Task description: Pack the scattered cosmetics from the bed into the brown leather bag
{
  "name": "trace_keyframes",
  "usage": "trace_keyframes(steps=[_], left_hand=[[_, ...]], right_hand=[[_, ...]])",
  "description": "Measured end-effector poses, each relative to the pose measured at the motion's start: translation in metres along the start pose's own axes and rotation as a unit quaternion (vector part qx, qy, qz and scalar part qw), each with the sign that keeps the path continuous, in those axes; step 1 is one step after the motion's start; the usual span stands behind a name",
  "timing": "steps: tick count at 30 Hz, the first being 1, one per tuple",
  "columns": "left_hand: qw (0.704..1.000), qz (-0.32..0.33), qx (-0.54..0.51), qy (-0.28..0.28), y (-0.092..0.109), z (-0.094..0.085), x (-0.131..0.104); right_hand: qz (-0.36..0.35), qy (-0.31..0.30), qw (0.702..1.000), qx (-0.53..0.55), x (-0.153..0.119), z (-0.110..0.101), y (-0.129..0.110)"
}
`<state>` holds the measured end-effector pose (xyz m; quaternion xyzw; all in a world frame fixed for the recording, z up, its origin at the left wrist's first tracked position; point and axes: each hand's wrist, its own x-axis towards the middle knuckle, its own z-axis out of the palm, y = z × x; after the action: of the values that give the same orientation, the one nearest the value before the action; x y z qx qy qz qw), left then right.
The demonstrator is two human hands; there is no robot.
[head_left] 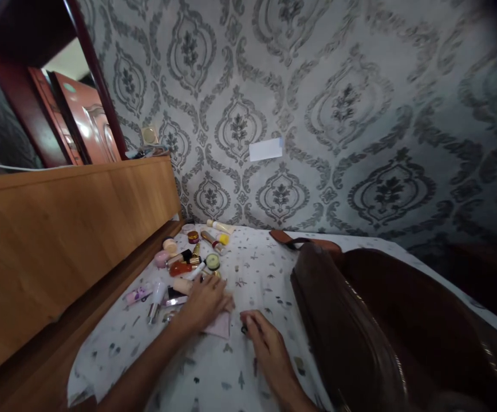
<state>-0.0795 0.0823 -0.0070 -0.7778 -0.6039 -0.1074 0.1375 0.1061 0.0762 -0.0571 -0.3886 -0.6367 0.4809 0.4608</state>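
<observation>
My left hand (pixel 208 300) reaches over the right edge of a spread of cosmetics, palm down, beside a pale pink flat item (pixel 219 326). What its fingers touch is blurred. My right hand (pixel 263 337) is curled on the patterned white cloth (pixel 248 274), with a small dark thing at its fingertips, too small to name. Around my left hand lie a white-lilac tube (pixel 157 294), a pink tube (pixel 137 294), a round green-lidded jar (pixel 212 261), an orange-red item (pixel 180 268) and several bottles.
A large dark brown bag (pixel 343 320) stands open at the right, its strap (pixel 306 241) near the wall. The wooden panel (pixel 77 240) borders the left side. Farther back are a yellow-capped tube (pixel 223 238) and a cream tube (pixel 218 226). Patterned wallpaper rises behind.
</observation>
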Motion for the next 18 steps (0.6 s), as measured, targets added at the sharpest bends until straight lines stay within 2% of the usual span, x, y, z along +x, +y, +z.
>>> trace_keyframes(steps=[4, 8, 13, 18], left_hand=[[0.994, -0.086, -0.025, 0.062, -0.044, -0.007, -0.017], [0.98, -0.158, -0.051, 0.109, -0.071, 0.003, -0.037], [0.977, -0.167, -0.082, 0.103, -0.074, 0.015, -0.046], [0.98, -0.181, -0.023, 0.081, -0.063, 0.004, -0.041]], right_hand=[[0.022, -0.013, 1.0, 0.005, -0.004, -0.006, -0.004], [0.042, -0.021, 0.999, 0.003, -0.004, -0.008, -0.004], [0.014, -0.031, 0.999, -0.015, -0.005, -0.008, -0.005], [0.003, -0.031, 0.999, -0.036, -0.007, -0.009, -0.008]])
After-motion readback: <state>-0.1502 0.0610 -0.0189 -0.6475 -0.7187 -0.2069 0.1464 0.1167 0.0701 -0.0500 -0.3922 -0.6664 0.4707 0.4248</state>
